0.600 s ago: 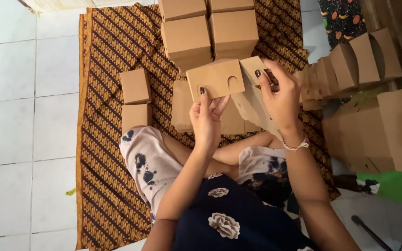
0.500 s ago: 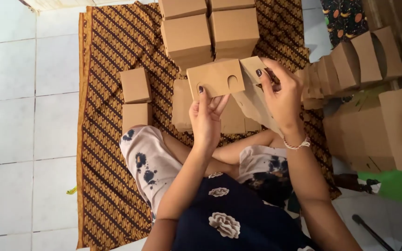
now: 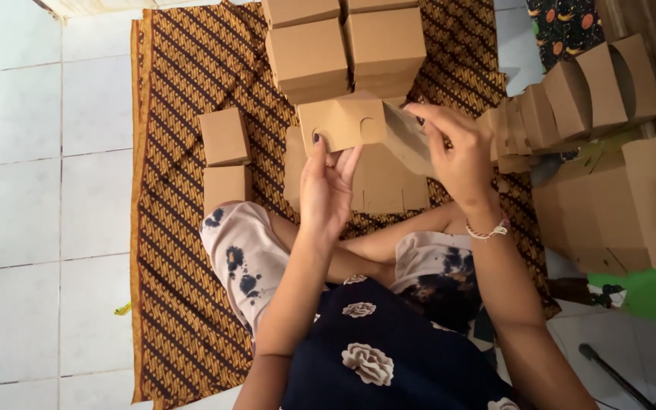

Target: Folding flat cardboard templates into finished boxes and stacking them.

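Note:
I hold a brown cardboard box [image 3: 347, 121] half folded above my lap. My left hand [image 3: 326, 186] grips its lower left side, thumb near a round cut-out. My right hand [image 3: 457, 148] presses on its right flap. Under the box lie flat unfolded box blanks [image 3: 385, 186] on a brown patterned cloth [image 3: 172, 228].
Several finished boxes [image 3: 343, 45] are stacked ahead of me, and two small ones [image 3: 224, 137] sit to the left. A row of nested folded boxes [image 3: 578, 91] runs along the right. White floor tiles [image 3: 39, 190] lie left of the cloth. My crossed legs fill the foreground.
The box has turned a little, and my right hand has shifted along its right flap, folding it inward. My left hand holds the same spot.

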